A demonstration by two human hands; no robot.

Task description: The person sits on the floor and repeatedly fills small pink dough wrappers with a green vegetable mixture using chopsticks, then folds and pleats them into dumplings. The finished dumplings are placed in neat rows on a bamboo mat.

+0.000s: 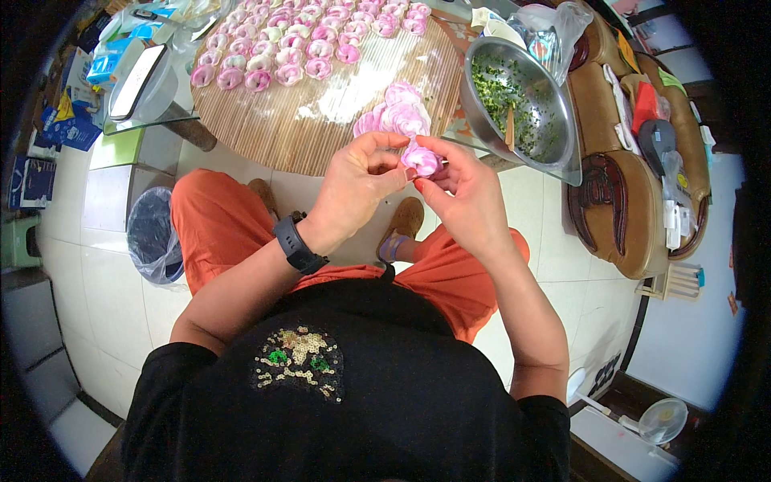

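Observation:
Between the fingertips of both hands is a pink-and-white dumpling (421, 161), folded into a rounded shape. My left hand (363, 172) pinches it from the left, and my right hand (464, 187) grips its right side. Just beyond the fingers, a loose pile of round pink dumpling wrappers (405, 113) lies on the near edge of a round slatted board (265, 129). Rows of finished pink dumplings (289, 55) cover the board's far left part. To the right stands a steel mixing bowl (557, 144) holding chopped green filling (497, 87), with a wooden utensil (509, 129) leaning inside.
A glass table (569, 169) supports the board and bowl. At the left, a phone (140, 81) rests on a clear plastic container (161, 90). A lined waste bin (153, 232) stands on the floor beside my left knee. A brown leather sofa (626, 223) is on the right.

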